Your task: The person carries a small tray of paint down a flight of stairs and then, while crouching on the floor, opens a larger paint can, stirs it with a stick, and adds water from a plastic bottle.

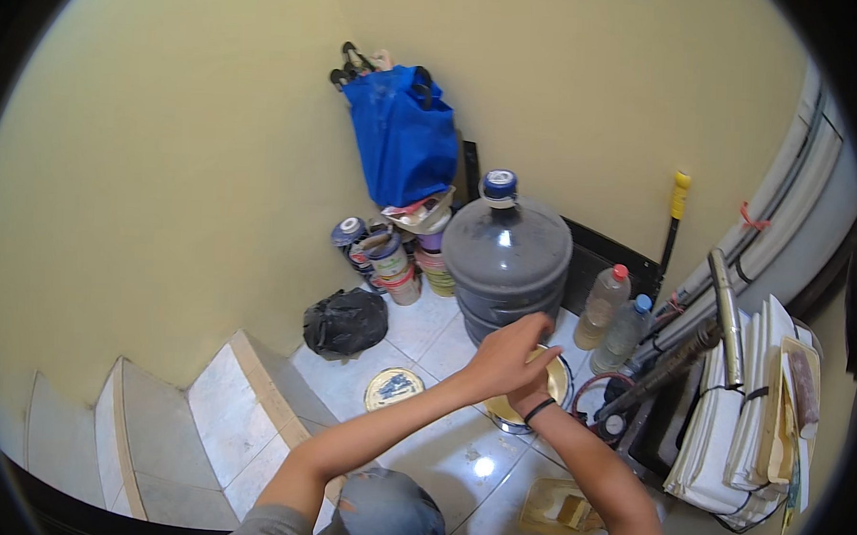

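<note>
I seem to be working at the open paint can (pixel 561 380) on the floor (pixel 430 449), left hand (pixel 509 359) crossed over right hand (pixel 528 394), grip indiscernible, and next probably calls for uncrossing them without tipping it.

Plain, pale yellow walls (pixel 598 103) close in the far side and the left, meeting in a soft corner. The floor (pixel 418 336) is laid with glossy whitish tiles, their joints dark and thin — a bright spot of light (pixel 484 467) glares off it at the near side. Tiled steps (pixel 236 412) with tan edging (pixel 268 387) fill the near left; long pale pipes (pixel 802 207) lean at the right.
</note>
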Demonstrator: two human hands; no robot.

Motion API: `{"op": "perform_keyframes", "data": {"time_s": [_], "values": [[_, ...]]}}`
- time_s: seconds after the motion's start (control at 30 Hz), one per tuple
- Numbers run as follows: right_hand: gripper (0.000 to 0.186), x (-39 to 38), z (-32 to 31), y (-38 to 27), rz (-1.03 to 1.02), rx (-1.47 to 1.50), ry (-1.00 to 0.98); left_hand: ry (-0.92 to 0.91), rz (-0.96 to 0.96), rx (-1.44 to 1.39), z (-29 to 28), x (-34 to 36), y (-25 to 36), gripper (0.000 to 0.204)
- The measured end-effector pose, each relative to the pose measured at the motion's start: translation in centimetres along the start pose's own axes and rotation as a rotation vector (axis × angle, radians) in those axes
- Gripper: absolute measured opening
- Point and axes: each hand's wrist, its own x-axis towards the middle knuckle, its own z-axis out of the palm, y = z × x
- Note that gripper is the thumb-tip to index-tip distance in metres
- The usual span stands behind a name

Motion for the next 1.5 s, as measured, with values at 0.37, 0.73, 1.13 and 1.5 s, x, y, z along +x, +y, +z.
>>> {"op": "perform_keyframes", "data": {"time_s": [0.37, 0.73, 1.13, 1.5], "values": [[0.024, 4.8, -6.6, -1.9, -0.163, 0.024, -0.666, -0.024, -0.460, -0.309, -17.2, -10.5, 9.6, 0.034], [0.019, 3.4, -6.5, 1.8, -0.256, 0.123, -0.418, -0.993, -0.274, -0.403, -12.3, -4.1, 3.8, 0.039], [0.020, 0.7, -13.4, 3.0, -0.138, -0.087, -0.653, -0.876, -0.857, -0.159, 0.3, -4.2, -17.0, 0.068], [0.017, 3.9, -10.4, 3.5, -0.163, 0.022, -0.238, -0.512, -0.976, -0.396, 3.0, -4.6, -17.3, 0.087]]}}
